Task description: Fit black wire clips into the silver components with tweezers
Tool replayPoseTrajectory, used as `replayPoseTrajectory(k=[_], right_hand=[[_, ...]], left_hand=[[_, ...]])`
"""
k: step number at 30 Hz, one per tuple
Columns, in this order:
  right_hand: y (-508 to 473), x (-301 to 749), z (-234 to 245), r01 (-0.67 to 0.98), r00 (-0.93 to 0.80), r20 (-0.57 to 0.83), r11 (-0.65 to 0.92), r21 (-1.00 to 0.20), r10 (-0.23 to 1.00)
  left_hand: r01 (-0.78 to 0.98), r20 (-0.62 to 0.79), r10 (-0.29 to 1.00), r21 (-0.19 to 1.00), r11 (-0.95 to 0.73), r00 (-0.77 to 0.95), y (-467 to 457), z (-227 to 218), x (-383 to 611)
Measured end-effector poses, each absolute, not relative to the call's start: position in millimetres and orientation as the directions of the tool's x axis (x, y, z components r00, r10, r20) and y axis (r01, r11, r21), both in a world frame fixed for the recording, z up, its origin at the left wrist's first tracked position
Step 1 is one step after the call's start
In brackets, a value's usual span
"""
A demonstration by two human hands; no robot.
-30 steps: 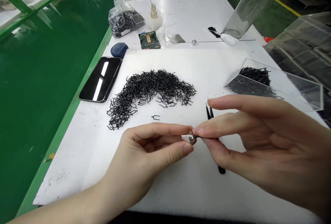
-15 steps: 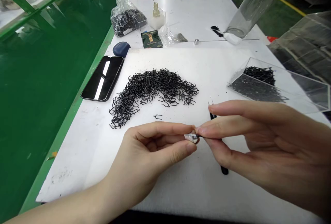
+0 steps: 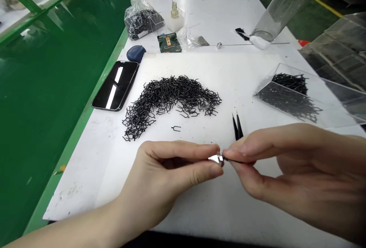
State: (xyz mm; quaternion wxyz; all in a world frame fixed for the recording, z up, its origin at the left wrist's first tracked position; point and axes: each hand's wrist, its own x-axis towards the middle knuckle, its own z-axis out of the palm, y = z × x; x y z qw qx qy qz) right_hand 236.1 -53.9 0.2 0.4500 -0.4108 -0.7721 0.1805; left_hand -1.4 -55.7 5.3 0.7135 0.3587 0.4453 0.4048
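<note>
Your hands are shifting lower over the white surface (image 3: pixel 85 187), your left hand (image 3: pixel 168 179) pinching a small silver metal piece (image 3: pixel 216 159), your right hand (image 3: pixel 288 164) pinching a thin black wire (image 3: pixel 231 160) against it; the green packet's (image 3: pixel 168 42) label is unreadable.

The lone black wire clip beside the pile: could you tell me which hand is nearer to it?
The left hand is nearer, just below the clip in view; the right hand is farther off to its right.

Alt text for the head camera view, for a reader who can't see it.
The left hand pinches a small silver metal piece, and the right hand holds a thin black wire to it. Black tweezers and a heap of black wire clips lie on the white sheet.
</note>
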Motion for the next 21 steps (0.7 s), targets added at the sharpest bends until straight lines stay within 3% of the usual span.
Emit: replayPoseTrajectory(k=[9, 21], right_hand=[[-37.7, 242.4, 16.4, 0.456, -0.489, 0.482, 0.684, -0.57, 0.727], [-38.8, 239.8, 10.4, 0.363, -0.408, 0.52, 0.656, -0.661, 0.75]], left_hand=[[-0.248, -0.306, 0.916, 0.896, 0.369, 0.26, -55.9, 6.6, 1.2], [-0.263, -0.279, 0.92, 0.898, 0.352, 0.275, -56.1, 5.5, 0.0]])
